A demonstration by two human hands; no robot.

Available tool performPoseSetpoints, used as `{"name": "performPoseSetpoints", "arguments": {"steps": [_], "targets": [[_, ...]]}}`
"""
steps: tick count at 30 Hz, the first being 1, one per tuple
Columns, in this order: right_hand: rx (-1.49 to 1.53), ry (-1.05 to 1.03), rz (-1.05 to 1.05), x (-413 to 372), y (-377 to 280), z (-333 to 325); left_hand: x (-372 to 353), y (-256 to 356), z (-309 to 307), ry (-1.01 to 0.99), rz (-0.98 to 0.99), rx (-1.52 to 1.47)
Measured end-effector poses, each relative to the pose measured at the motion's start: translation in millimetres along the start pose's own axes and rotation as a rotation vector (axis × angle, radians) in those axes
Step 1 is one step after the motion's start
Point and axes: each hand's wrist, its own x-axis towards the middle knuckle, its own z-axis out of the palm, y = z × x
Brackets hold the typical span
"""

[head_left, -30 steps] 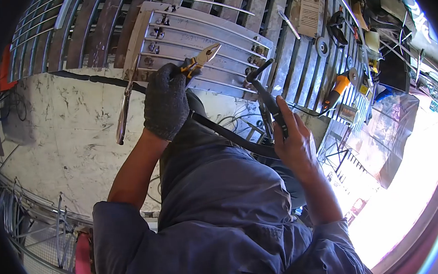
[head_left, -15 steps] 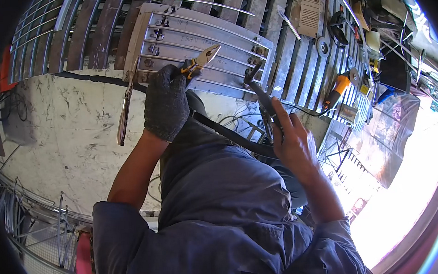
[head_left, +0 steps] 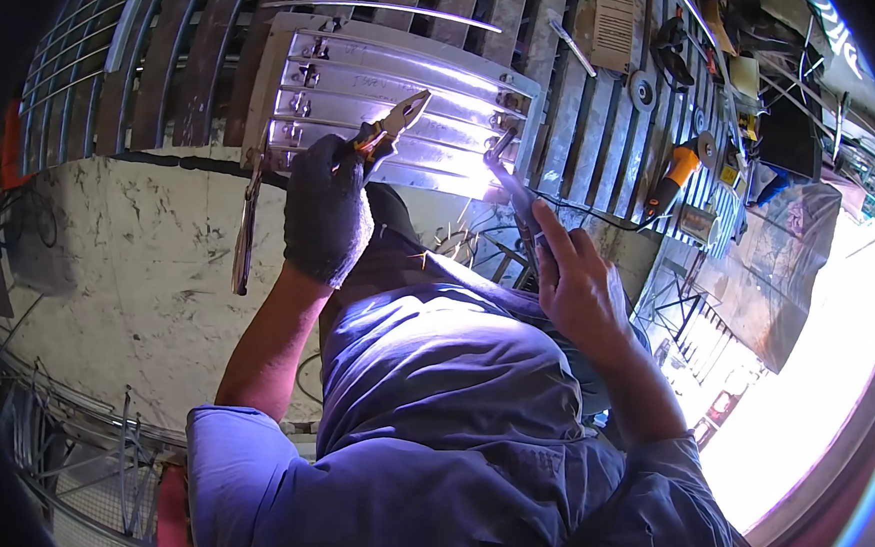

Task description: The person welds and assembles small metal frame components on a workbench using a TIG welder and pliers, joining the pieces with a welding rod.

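Observation:
My left hand (head_left: 326,215), in a dark knitted glove, is closed around a pair of pliers (head_left: 404,117) with yellow-and-black handles. The jaws point up and right, over a metal plate (head_left: 274,58). Several thin metal rods (head_left: 400,73) lie across this plate, with small clamps or stops near their ends. In my bare right hand (head_left: 584,295) is a welding torch (head_left: 519,193), its curved neck reaching the plate's lower right corner. Bright white-violet light glares there, and sparks (head_left: 446,243) fly below. The glare hides the exact contact point.
The plate lies on a slatted metal bench (head_left: 579,124). An orange angle grinder (head_left: 674,179), a disc (head_left: 643,90) and a printed cardboard piece (head_left: 614,22) rest to the right. A loose rod (head_left: 381,8) lies behind the plate. Wire racks (head_left: 79,466) stand lower left.
An intense light and flying sparks have appeared at the torch tip. My right hand and torch have shifted slightly left; the pliers have moved slightly left.

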Motion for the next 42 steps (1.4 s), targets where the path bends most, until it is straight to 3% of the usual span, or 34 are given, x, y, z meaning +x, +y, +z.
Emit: {"name": "performPoseSetpoints", "arguments": {"steps": [4, 8, 15, 24, 33, 42], "targets": [[0.193, 0.167, 0.024, -3, 2, -2, 2, 7, -7, -0.080, -0.081, -0.018], [0.178, 0.196, 0.041, -16, 8, -10, 0, 5, -6, -0.101, -0.081, -0.011], [0.236, 0.134, 0.140, -16, 20, -14, 1, 2, -5, -0.111, -0.067, -0.030], [0.240, 0.145, 0.091, -6, 26, -11, 4, 2, -9, -0.166, -0.079, -0.027], [0.322, 0.170, 0.268, -31, 25, -22, 8, 6, -13, -0.145, -0.051, -0.065], [0.483, 0.439, 0.373, -107, 3, -32, 10, 5, -33, -0.025, 0.134, -0.146]]}}
